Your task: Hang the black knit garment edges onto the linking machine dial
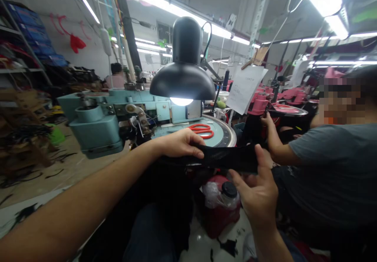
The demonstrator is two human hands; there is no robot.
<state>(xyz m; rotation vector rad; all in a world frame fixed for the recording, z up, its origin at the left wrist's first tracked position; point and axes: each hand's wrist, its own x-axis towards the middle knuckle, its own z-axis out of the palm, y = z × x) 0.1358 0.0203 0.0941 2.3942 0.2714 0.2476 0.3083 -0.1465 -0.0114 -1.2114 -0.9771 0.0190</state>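
A black piece of material (226, 158), a flat strip with a mesh-like sheen, stretches sideways between my two hands. My left hand (186, 143) is closed on its left part, thumb on top. At the right end, my right hand (259, 189) holds it, with one finger raised against the end and the thumb below the lower edge; the exact grip is partly hidden. Just beyond the strip, red-handled scissors (203, 130) lie on the round light-blue machine table (220, 136). More dark cloth hangs below my left hand.
A black lamp (182, 79) shines over the table. To its left stands a light-blue sewing machine (97, 124). A red container with a black cap (229, 190) stands below the strip. A co-worker (332, 163) sits close on the right. Paper sheets (246, 89) hang behind.
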